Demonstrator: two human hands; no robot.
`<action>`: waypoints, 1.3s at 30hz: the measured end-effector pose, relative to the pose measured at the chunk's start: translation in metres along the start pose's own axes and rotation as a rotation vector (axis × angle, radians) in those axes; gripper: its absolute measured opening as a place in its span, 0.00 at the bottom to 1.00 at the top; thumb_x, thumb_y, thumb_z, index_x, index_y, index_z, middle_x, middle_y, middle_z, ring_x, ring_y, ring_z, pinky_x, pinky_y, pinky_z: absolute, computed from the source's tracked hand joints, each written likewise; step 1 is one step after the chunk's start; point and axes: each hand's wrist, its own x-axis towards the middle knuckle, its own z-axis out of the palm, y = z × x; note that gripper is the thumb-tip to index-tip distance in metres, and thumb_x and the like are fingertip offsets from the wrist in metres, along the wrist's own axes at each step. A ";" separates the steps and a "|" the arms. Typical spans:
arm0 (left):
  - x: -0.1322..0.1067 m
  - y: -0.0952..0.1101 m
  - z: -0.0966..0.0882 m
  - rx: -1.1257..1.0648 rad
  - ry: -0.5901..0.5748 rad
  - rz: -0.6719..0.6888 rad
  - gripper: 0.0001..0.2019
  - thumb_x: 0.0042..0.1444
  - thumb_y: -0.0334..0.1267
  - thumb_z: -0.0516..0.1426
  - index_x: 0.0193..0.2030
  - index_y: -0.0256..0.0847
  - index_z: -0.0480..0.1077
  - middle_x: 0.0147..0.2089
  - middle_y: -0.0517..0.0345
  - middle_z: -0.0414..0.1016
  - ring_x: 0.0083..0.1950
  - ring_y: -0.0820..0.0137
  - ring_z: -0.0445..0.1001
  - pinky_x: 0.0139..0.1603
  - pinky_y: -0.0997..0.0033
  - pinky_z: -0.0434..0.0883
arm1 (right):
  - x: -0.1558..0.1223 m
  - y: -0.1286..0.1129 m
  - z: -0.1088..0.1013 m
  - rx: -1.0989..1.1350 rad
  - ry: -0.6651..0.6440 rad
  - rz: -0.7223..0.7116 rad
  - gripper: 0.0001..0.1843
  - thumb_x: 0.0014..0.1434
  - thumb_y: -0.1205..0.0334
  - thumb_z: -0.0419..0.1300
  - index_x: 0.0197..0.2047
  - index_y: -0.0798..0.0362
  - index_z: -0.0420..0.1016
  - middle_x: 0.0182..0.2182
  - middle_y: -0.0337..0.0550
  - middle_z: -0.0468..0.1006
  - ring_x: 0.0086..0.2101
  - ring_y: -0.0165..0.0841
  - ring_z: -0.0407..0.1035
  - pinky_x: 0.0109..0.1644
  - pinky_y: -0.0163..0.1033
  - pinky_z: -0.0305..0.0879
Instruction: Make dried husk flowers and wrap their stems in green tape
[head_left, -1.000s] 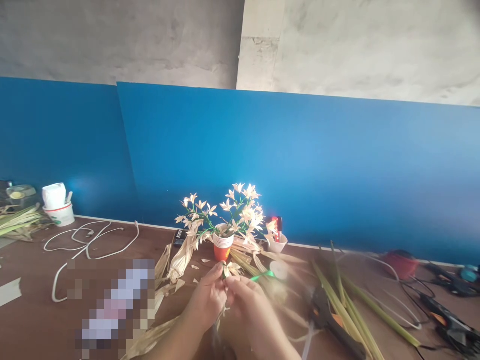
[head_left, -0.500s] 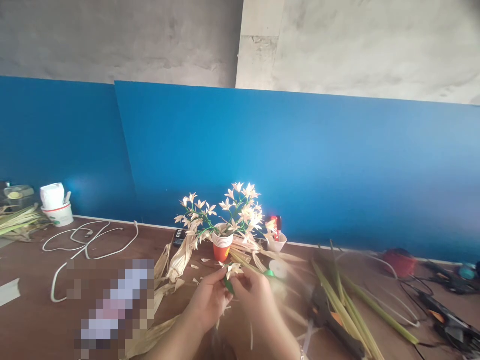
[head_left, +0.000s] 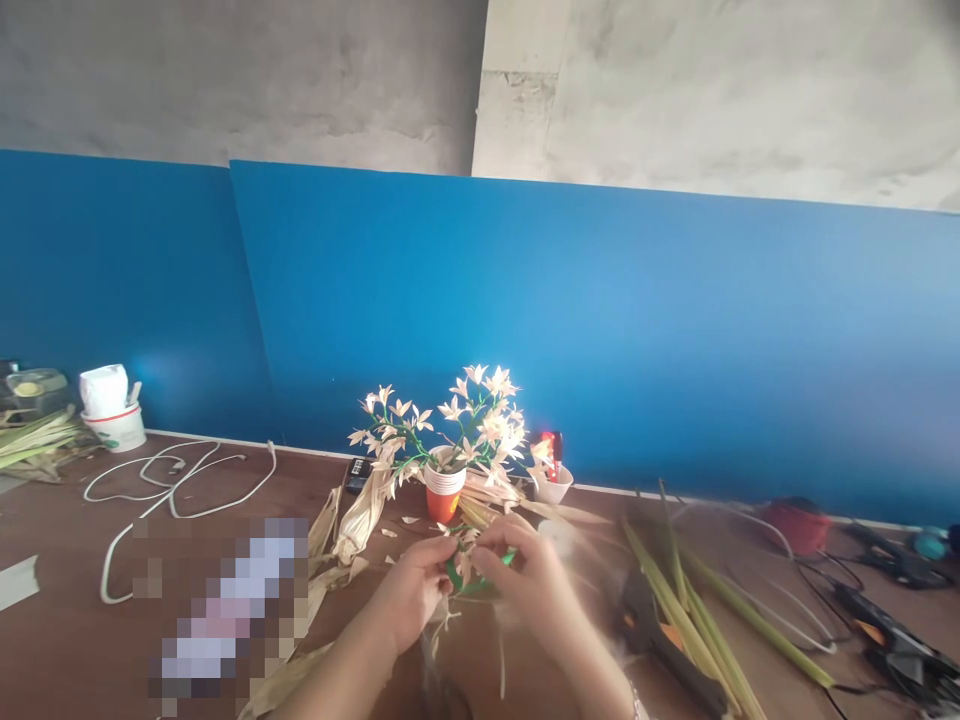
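Observation:
A small cream flower [head_left: 466, 562], which looks folded from dry husk, is between my two hands. My left hand [head_left: 414, 592] is closed, thumb and forefinger pinching the flower at its left side. My right hand [head_left: 525, 572] is bent over it from the right, fingers pinched on green tape [head_left: 480, 584] at the flower's base; the exact grip is partly hidden. Just beyond stands a stack of paper cups, red and white [head_left: 445, 492], holding green-stemmed branches of similar flowers [head_left: 491, 425].
Dry husks [head_left: 364, 525] lie left of the cups. Green stalks [head_left: 694, 625] and a dark glue gun [head_left: 664, 640] are at right. A white cable [head_left: 172, 490], a white tub [head_left: 118, 428] and a red object [head_left: 796, 525] sit farther off. A blue partition [head_left: 562, 320] closes the back.
My right hand has shifted slightly up and right, its fingers now arched over the flower. The flower sits lower, and more green tape shows below it. My left hand has barely moved.

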 end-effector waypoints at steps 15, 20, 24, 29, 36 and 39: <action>-0.012 0.009 0.014 0.510 0.090 0.307 0.10 0.44 0.38 0.65 0.19 0.36 0.73 0.19 0.61 0.67 0.24 0.74 0.61 0.27 0.75 0.56 | -0.002 -0.001 0.006 -0.416 0.176 -0.184 0.04 0.52 0.66 0.59 0.32 0.50 0.75 0.38 0.45 0.75 0.42 0.41 0.66 0.44 0.44 0.60; -0.009 0.004 0.014 0.674 0.107 0.397 0.08 0.43 0.36 0.64 0.18 0.37 0.74 0.19 0.59 0.69 0.25 0.70 0.64 0.28 0.75 0.59 | -0.007 0.007 0.022 -0.743 0.244 -0.260 0.09 0.48 0.73 0.58 0.30 0.49 0.73 0.43 0.45 0.74 0.44 0.45 0.64 0.43 0.47 0.56; -0.005 0.004 0.013 0.725 0.106 0.391 0.06 0.44 0.35 0.62 0.20 0.38 0.73 0.19 0.61 0.70 0.21 0.73 0.64 0.23 0.76 0.59 | -0.007 0.011 0.023 -0.739 0.260 -0.294 0.09 0.53 0.72 0.56 0.27 0.50 0.72 0.40 0.44 0.76 0.42 0.43 0.64 0.42 0.46 0.54; -0.008 0.011 0.017 0.643 0.080 0.279 0.06 0.43 0.37 0.63 0.22 0.38 0.73 0.20 0.60 0.72 0.21 0.71 0.68 0.21 0.75 0.63 | -0.007 0.007 0.023 -0.706 0.296 -0.364 0.10 0.56 0.72 0.53 0.31 0.50 0.73 0.40 0.44 0.76 0.42 0.41 0.64 0.44 0.46 0.53; -0.012 0.018 0.017 0.632 0.040 0.389 0.06 0.45 0.37 0.64 0.24 0.37 0.75 0.21 0.59 0.73 0.24 0.70 0.71 0.26 0.74 0.67 | -0.008 0.006 0.026 -0.612 0.340 -0.372 0.11 0.58 0.71 0.52 0.31 0.50 0.74 0.38 0.43 0.75 0.41 0.38 0.65 0.46 0.46 0.53; -0.012 0.023 0.012 0.671 -0.038 0.452 0.05 0.46 0.37 0.64 0.25 0.38 0.76 0.23 0.58 0.74 0.25 0.71 0.70 0.28 0.75 0.66 | -0.006 0.007 0.024 -0.414 0.272 -0.284 0.10 0.55 0.71 0.54 0.30 0.51 0.74 0.37 0.44 0.74 0.41 0.38 0.65 0.46 0.44 0.56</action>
